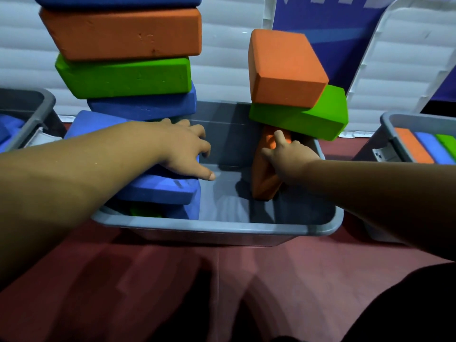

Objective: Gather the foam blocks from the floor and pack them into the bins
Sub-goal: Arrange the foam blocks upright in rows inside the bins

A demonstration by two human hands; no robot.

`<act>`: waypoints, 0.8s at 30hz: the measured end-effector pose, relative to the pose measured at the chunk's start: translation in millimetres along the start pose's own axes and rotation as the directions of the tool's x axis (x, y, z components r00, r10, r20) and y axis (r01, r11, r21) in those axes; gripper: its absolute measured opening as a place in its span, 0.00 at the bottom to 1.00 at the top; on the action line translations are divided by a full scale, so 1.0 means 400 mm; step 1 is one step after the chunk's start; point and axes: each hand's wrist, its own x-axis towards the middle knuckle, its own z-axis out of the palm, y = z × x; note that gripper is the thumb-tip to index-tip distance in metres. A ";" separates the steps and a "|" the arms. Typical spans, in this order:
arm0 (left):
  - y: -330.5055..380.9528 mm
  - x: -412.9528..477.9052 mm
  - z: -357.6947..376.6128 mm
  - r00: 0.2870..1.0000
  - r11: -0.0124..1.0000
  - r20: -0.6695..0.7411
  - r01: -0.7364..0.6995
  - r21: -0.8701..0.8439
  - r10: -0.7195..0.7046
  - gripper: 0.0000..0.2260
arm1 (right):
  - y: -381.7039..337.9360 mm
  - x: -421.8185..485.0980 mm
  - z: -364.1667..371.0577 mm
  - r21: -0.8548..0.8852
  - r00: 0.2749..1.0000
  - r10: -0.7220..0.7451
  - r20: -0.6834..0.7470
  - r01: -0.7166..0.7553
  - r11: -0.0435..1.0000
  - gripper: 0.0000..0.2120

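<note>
A person's left hand point(183, 149) rests on flat blue foam blocks point(158, 191) stacked in the left end of a grey bin point(217, 228) on the red floor point(222, 280), its grip spread, with the fingers relaxed over the top block and the thumb pointing toward the bin's bare middle. Behind that hand rises a leaning stack: a blue block point(143, 107), a green block point(123, 77), an orange block point(123, 33) and another blue one point(118, 0) cut off by the top edge. At the right end of the bin, the right hand point(288, 159) has its grip curled round an upright orange block point(264, 186) that stands on end on the bin's floor, fingers wrapped over its upper part. A second green block point(308, 119) sits on top of the upright block and overhangs the bin's far right corner, and a tilted orange block point(283, 70) lies on that. A second grey bin point(37, 104) at far left holds blue blocks; a third bin point(389, 122) at far right holds orange, blue and green blocks packed side by side. White ribbed lids point(234, 58) stand behind the bins.
</note>
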 end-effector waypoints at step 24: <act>-0.004 -0.102 -0.090 0.994 0.994 -0.029 0.106 -0.033 -0.107 0.67 | -0.160 0.010 -0.191 0.930 0.990 -0.080 0.118 -0.082 0.357 0.23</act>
